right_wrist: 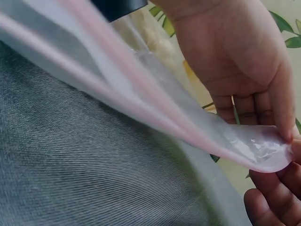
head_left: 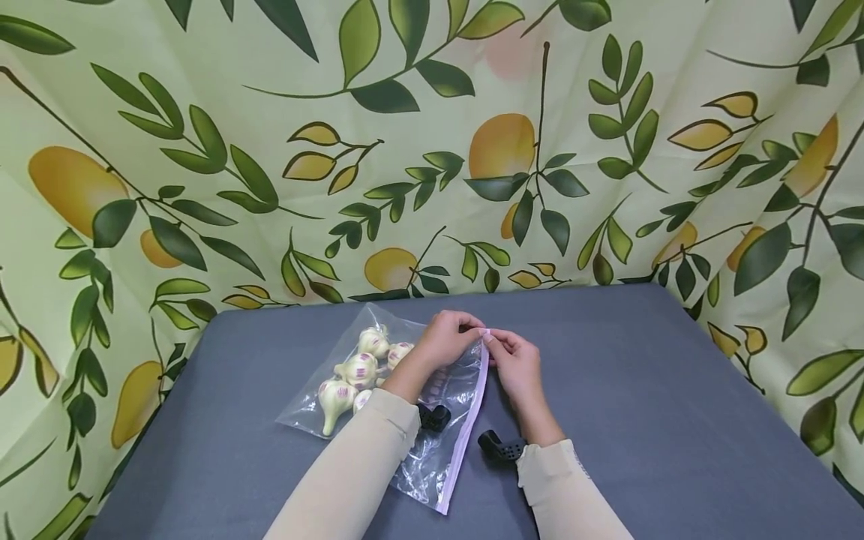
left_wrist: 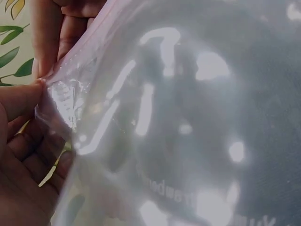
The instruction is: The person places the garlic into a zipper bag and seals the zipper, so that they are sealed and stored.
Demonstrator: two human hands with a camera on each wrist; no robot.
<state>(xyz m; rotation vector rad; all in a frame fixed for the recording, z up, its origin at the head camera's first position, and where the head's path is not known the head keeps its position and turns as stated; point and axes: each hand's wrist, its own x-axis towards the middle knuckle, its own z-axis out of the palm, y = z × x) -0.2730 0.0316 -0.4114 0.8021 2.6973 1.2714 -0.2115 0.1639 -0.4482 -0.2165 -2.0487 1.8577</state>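
A clear zip bag (head_left: 421, 472) with a pink zip strip (head_left: 469, 424) lies on the table in the head view. Inside it are several white garlic bulbs (head_left: 358, 371) with purple marks, partly hidden behind the left forearm. At the far end of the strip my left hand (head_left: 447, 339) pinches the bag's corner between thumb and fingers. Right beside it, my right hand (head_left: 518, 367) pinches the same end of the strip. The right wrist view shows the two pink rims of the bag mouth (right_wrist: 136, 96) parted at the left and close together near the fingertips.
The grey table (head_left: 661, 420) stretches out on both sides of the bag. Behind it hangs a leaf-and-fruit patterned cloth (head_left: 432, 187), which also lines the sides. Black wrist cameras sit under each wrist; the right one (head_left: 501, 448) is beside the bag's strip.
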